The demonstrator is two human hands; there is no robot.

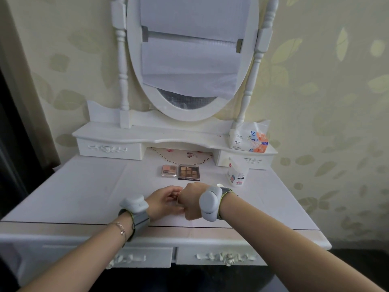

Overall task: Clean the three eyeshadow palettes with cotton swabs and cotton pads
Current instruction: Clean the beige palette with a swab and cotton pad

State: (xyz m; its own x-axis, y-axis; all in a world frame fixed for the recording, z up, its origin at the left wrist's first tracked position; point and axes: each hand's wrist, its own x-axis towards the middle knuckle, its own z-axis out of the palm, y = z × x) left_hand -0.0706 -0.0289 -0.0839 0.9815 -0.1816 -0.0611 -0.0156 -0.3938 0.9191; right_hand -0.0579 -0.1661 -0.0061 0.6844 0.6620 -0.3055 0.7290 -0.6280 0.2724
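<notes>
Both hands meet near the front middle of the white surface. The left hand lies with its palm turned inward and its fingers curled toward the right hand. The right hand is seen from the back, fingers folded under and out of sight. The two hands touch or overlap where the fingers meet (whatever lies between them is hidden, so it cannot be told whether either hand is clamped on something or simply closed). Each wrist carries a grey strapped device: one on the left wrist and one on the right wrist. A thin bracelet sits on the left forearm.

Two eyeshadow palettes lie open, just beyond the hands and side by side:
- the pink palette, on the left, in a clear case;
- the brown palette, on the right, with a grid of brown pans.

A third palette cannot be made out. A white packet with printed labels stands to the right of the palettes (contents not readable). A small white object shows just past the right wrist.

On the raised shelf at the back right rests a tissue pack with orange and blue print. An oval mirror stands above, mostly covered with white sheets.
</notes>
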